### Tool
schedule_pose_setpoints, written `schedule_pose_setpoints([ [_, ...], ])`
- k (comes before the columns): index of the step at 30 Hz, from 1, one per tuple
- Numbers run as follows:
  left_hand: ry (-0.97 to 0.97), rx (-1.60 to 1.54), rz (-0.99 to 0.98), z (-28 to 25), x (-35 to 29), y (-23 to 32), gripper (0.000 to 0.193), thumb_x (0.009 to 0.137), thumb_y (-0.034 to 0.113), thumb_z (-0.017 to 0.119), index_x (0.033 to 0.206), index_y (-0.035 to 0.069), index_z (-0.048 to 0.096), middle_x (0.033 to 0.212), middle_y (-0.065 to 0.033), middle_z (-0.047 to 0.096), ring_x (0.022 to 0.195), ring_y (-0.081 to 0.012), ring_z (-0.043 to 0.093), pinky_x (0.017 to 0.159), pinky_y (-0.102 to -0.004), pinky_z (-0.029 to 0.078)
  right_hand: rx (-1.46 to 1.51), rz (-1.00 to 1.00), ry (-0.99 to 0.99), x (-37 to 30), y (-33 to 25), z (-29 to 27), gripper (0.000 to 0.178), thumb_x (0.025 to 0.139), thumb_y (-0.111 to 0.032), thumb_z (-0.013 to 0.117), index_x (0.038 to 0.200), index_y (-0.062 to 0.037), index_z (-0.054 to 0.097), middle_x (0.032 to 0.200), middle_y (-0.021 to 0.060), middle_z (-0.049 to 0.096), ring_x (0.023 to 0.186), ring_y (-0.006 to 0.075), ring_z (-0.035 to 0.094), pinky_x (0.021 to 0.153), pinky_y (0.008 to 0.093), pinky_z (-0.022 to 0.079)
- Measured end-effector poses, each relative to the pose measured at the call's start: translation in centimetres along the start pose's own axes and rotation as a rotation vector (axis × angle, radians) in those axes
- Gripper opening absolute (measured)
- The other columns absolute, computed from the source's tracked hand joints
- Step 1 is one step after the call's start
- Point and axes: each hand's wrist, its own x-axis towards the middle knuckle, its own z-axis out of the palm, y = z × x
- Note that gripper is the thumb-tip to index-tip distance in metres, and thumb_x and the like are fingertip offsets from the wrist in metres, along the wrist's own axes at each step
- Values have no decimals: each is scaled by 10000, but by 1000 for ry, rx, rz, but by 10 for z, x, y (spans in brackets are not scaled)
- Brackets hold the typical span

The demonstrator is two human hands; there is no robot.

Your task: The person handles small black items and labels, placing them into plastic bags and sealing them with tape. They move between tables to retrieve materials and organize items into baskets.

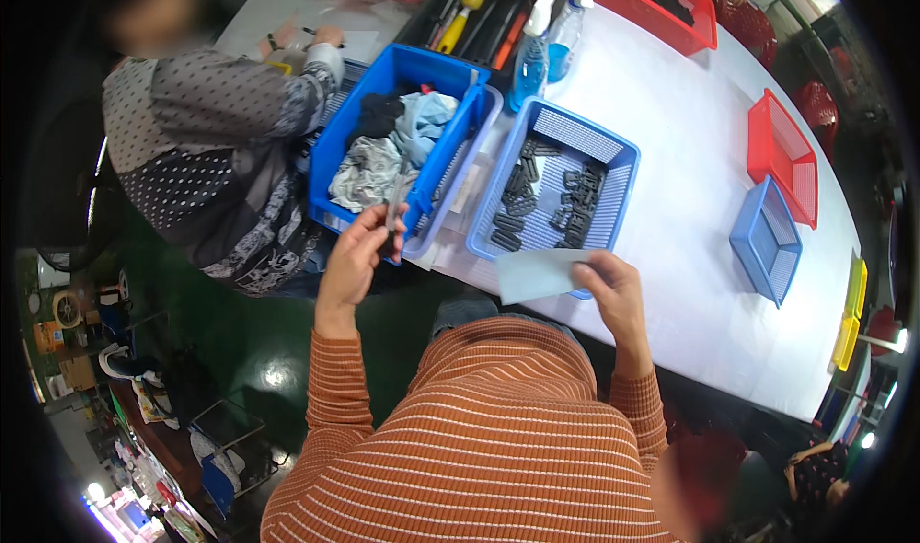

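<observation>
While pinching a slim greyish piece [394, 207], aimed forward, in the left hand [362, 246], clasped a smooth pale-blue sheet [537, 277], with long axis sideways, in the closed right hand [615, 289].

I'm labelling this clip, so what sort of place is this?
Likely a workshop or factory: small black parts sit in a blue mesh basket, cloths in a deep blue bin, and two spray bottles nearby.

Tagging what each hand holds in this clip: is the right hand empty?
No, the right hand holds a pale, flat sheet by its right end.
</observation>
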Motion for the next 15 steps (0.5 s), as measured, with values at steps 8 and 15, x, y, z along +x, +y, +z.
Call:
schedule_pose_setpoints([
  [8, -183, -313, -212, 83, 32, -50, 658, 969, 528, 274, 1298, -16, 443, 928, -1, 536, 776, -81, 467, 682, -221, 387, -63, 138, -234, 47, 10, -5, 169, 857, -123, 616, 940, 23, 638, 764, 40, 639, 711, 89, 564, 658, 242, 460],
  [15, -43, -153, -153, 82, 54, -39, 537, 943, 360, 499, 1331, -4, 421, 1123, -23, 543, 1046, -112, 502, 920, -252, 391, -61, 33, -369, 120, -19, 11, 178, 857, -132, 614, 944, 20, 640, 765, 49, 647, 706, 97, 574, 674, 241, 465],
])
